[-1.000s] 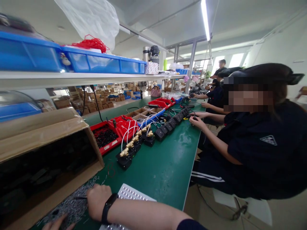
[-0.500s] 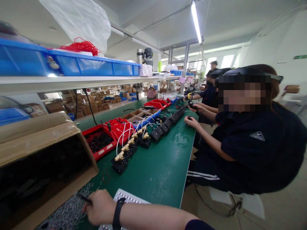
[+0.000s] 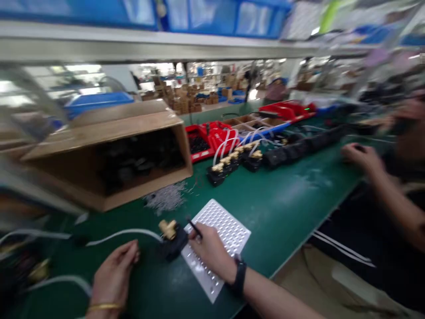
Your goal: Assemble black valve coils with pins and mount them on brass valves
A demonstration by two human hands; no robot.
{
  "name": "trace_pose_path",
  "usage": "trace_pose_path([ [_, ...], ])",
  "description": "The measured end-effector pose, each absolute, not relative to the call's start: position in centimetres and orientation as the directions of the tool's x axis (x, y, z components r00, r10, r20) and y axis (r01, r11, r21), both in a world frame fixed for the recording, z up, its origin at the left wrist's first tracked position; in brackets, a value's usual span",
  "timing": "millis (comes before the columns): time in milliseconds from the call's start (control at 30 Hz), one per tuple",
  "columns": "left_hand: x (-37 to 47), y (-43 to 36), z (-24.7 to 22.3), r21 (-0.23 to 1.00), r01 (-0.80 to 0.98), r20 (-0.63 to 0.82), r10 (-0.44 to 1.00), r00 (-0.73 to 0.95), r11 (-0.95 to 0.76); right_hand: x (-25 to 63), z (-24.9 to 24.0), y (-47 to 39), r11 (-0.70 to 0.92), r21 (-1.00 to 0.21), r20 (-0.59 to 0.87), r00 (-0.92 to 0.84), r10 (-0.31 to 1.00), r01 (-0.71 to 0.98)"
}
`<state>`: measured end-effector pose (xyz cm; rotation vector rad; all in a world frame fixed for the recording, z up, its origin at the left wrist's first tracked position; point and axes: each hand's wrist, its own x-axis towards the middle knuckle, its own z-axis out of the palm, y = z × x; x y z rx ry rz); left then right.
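My right hand, with a black band on the wrist, is closed round a thin black pen-like tool. It lies over a pale sheet covered in rows of shiny round bumps. Just left of the tool sits a black block topped by a brass fitting, with a white tube running off leftward. My left hand is closed, thumb and fingers pressed together, near that tube and apart from the block. Whatever it may pinch is hidden.
A cardboard box with dark parts inside opens toward me. Beside it lies a pile of small metal pieces. Rows of black-and-brass units and red bins line the back. A co-worker's hand is at right.
The view has swung left and down. My right hand, still holding the black tool, has left the metal pieces for the sheet beside the block. My left hand has come into view.
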<state>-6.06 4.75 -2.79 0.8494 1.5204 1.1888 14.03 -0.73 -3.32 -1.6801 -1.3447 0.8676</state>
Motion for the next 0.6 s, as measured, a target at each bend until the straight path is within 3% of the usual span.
trace_pose_path([
  [67, -7.4, 2.5, -3.2, 0.934, -0.174, -0.351, 0.893, -0.282, 0.312, 13.8, -3.8, -0.9, -0.089, -0.901, -0.033, 0.139, 0.990, 0.425],
  [133, -7.3, 0.5, -3.8, 0.940, -0.225, -0.320, 0.894, -0.314, 0.258, 13.9, -4.2, -0.8, -0.085, -0.896, -0.003, 0.185, 0.983, 0.436],
  [233, -5.8, -1.6, -4.8, 0.987, -0.020, -0.159, 0.936, -0.313, 0.161, 14.1, -4.4, -0.5, -0.062, -0.861, 0.083, 0.260, 0.962, 0.504],
  [300, -4.4, -2.2, -5.3, 0.970, 0.243, 0.066, 0.976, -0.209, -0.014, 14.2, -4.3, 0.0, -0.025, -0.824, 0.133, 0.236, 0.963, 0.566],
  [433, -2.4, -1.8, -5.9, 0.659, 0.626, 0.490, 0.869, 0.064, -0.417, 14.5, -4.3, 1.3, 0.035, -0.777, 0.152, 0.134, 0.979, 0.629],
  [533, -1.9, -1.2, -6.4, 0.480, 0.733, 0.588, 0.797, 0.139, -0.482, 14.7, -4.5, 1.8, 0.116, -0.746, 0.178, 0.028, 0.984, 0.656],
  [600, -2.0, -1.0, -6.7, 0.452, 0.754, 0.594, 0.792, 0.145, -0.477, 14.7, -4.6, 1.7, 0.186, -0.715, 0.224, -0.031, 0.974, 0.674],
])
